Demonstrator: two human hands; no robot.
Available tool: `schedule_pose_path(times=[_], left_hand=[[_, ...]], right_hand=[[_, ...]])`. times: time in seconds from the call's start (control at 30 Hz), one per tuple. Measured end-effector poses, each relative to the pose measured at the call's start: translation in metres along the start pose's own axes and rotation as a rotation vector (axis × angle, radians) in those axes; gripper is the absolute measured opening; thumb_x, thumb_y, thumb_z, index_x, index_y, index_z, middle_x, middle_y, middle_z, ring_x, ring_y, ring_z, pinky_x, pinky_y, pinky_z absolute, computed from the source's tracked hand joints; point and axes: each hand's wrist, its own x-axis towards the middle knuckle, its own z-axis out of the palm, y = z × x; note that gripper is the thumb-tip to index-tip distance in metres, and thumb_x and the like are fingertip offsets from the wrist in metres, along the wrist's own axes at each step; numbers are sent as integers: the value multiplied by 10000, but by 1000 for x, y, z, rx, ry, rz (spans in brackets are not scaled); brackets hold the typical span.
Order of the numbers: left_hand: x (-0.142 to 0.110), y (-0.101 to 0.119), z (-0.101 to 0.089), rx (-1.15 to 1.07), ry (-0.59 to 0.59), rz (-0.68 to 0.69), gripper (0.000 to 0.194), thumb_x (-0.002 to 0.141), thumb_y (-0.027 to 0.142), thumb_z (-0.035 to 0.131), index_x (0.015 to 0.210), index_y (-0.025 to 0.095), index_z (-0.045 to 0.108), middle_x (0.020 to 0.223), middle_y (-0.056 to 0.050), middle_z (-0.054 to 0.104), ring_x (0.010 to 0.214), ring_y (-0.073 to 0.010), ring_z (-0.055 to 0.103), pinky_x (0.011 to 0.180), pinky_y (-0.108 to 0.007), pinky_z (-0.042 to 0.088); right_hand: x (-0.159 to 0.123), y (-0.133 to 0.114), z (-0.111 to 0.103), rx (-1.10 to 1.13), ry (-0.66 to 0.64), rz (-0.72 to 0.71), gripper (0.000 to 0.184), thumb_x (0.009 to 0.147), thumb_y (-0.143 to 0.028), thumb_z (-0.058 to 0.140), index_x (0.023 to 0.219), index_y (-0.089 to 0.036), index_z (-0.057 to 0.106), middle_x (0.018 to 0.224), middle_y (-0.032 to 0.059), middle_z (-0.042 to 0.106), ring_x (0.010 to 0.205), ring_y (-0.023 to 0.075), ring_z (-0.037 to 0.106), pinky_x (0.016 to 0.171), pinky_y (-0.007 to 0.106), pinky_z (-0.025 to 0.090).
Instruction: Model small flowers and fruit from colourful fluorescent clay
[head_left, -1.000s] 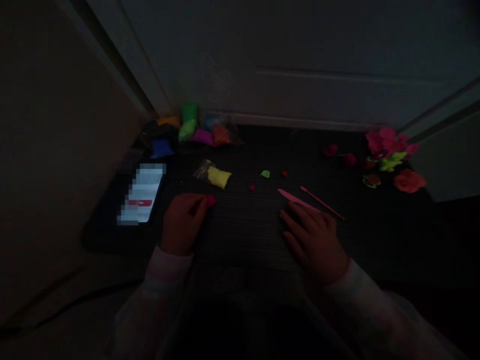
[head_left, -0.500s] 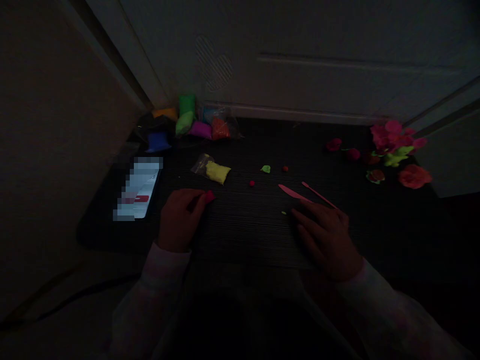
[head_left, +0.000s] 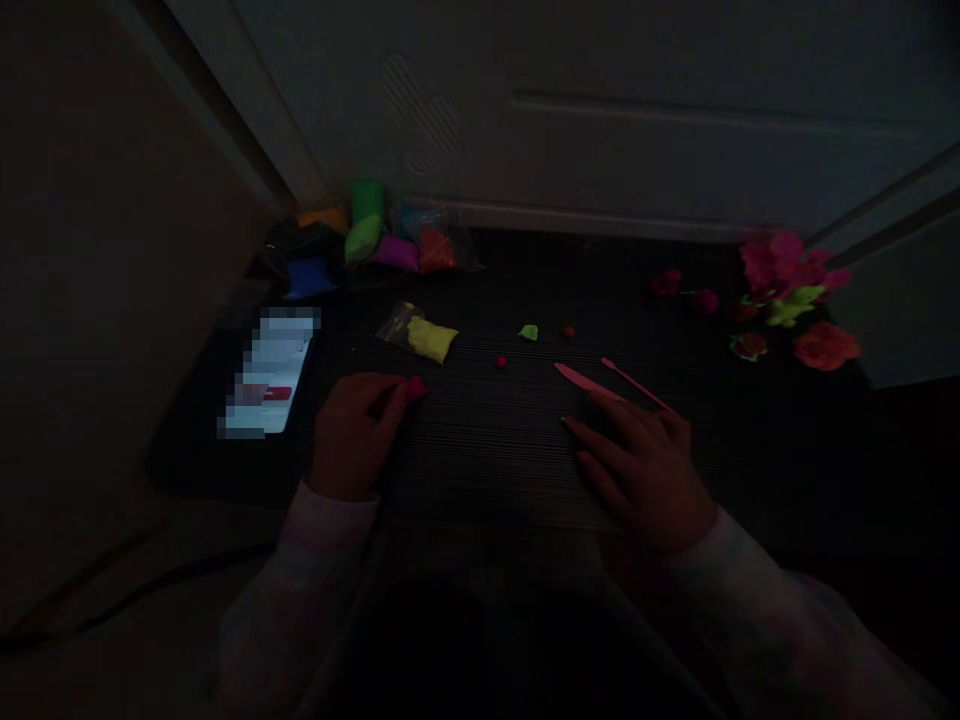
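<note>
While my left hand (head_left: 356, 437) pinches a pink lump (head_left: 417, 388) between thumb and fingertips, low over the near left of the table (head_left: 487, 455), probably to keep so small a piece in control, my right hand (head_left: 649, 465) lies palm down with fingers loosely spread. Its index fingertip meets a pale speck (head_left: 564, 420); whether it presses or merely touches, I cannot tell. The knife (head_left: 581, 380) and stick (head_left: 636, 383) lie just beyond these fingers, presumably for easy reach. Between my hands and farther back, the pink ball (head_left: 501, 362), green piece (head_left: 529, 332) and red ball (head_left: 568, 331) sit apart, perhaps so that they do not stick together. The yellow packet (head_left: 432, 341) lies just beyond the lump; the flowers (head_left: 826, 346) stand at far right, seemingly out of my arms' way.
</note>
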Motion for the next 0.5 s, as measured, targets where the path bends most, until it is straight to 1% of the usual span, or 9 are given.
schedule_pose_path(times=[0.27,0.5], left_hand=[[0,-1,1,-17,6,0,180,764,314,496,806,184,614,808,-25,635,781,-167,567,726,-294,438],[0,0,0,-11,-3,-10,177,759,310,505,808,181,615,808,-27,634,781,-168,562,723,-294,436]], right_hand=[[-1,-1,0,11,9,8,275,792,-309,467,1034,-249,584,1186,91,506,1027,241,470,818,425,267],[-2,0,0,52,24,14,250,788,-283,475,1002,-229,593,1186,100,509,1016,247,486,819,442,280]])
